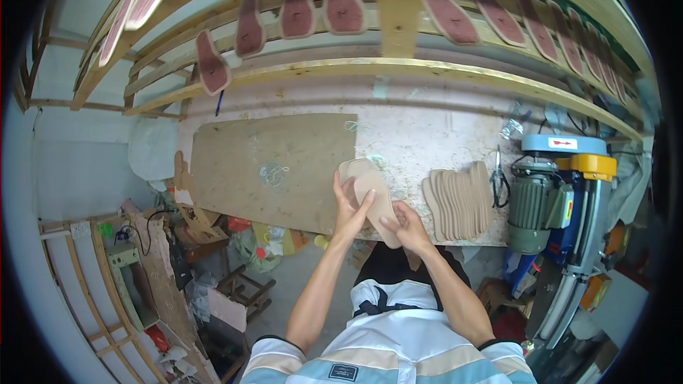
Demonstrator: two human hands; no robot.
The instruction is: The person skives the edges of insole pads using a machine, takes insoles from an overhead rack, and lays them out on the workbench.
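Left hand (pixel 347 208) grips the flat beige sole-shaped pieces (pixel 382 198), thumb across the upper face; right hand (pixel 405 226) pinches their lower right edge. Pieces overlap, held just above the near edge of the pale, stained counter (pixel 427 124). To the right: overlapping row of matching beige sole-shaped pieces (pixel 455 203), then black-handled metal scissors (pixel 500 183). Left: large brown flat sheet (pixel 284 149).

Green motor (pixel 528 206) beside light-blue cover (pixel 535 144)
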